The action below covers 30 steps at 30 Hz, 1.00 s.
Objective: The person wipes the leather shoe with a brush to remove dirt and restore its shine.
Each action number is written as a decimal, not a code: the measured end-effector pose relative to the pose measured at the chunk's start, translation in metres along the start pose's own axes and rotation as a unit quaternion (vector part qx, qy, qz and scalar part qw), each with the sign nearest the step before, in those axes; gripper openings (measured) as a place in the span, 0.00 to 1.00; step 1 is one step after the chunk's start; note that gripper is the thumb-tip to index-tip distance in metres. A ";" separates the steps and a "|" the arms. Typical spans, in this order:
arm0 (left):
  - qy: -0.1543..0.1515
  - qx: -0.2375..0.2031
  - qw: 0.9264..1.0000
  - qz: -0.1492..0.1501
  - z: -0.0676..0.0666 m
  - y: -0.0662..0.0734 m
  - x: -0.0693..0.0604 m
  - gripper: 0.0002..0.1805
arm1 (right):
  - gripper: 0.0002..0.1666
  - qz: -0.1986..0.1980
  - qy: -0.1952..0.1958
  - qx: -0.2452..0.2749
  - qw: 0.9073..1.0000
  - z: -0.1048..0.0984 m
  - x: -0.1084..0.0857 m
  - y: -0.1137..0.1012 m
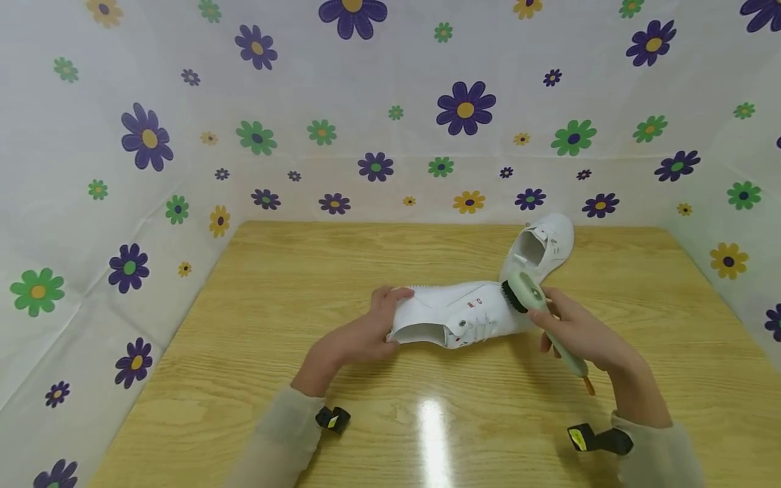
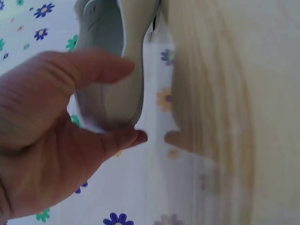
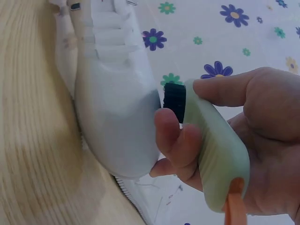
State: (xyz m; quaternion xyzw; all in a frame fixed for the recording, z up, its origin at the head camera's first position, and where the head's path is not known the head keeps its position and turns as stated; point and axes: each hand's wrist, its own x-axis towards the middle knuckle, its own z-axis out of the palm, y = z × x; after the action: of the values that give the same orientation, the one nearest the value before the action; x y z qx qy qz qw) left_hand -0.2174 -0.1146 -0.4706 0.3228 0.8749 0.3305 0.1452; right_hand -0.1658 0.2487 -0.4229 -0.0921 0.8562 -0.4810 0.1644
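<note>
A white lace-up shoe [image 1: 436, 305] is held on its side over the table, its opening facing the person and its toe to the right. My left hand [image 1: 364, 330] grips the heel between thumb and fingers; the left wrist view shows the thumb across the heel of the shoe [image 2: 112, 101]. In my right hand [image 1: 579, 332] is a pale green brush [image 1: 531, 293] with black bristles and an orange hanging loop. The bristles [image 3: 174, 101] are at the side of the toe; whether they touch is hard to tell. Fingers and thumb curl round the brush handle.
A second white shoe [image 1: 552, 240] lies behind the toe of the first, toward the table's back right. The wood-grain table [image 1: 293, 257] is enclosed by flower-printed white cloth [image 1: 403, 142] at the back and both sides. Black wrist mounts [image 1: 601, 440] sit on the sleeves.
</note>
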 end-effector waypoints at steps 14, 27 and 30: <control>-0.027 0.030 0.996 -0.082 0.000 0.016 -0.005 0.54 | 0.37 -0.001 -0.013 -0.076 0.997 0.002 -0.011 -0.017; -0.030 -0.228 0.969 -0.091 -0.013 -0.013 -0.001 0.25 | 0.37 -0.004 -0.019 -0.106 0.994 0.000 -0.016 -0.021; -0.017 -0.241 0.966 -0.096 -0.011 -0.014 0.001 0.24 | 0.36 -0.032 0.010 -0.145 0.989 0.010 -0.013 -0.023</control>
State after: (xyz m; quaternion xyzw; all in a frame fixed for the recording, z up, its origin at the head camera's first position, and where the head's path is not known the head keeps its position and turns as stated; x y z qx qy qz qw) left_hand -0.2302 -0.1269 -0.4721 0.1987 0.7937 0.5105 0.2645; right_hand -0.1503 0.2330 -0.4054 -0.1372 0.9152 -0.3577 0.1251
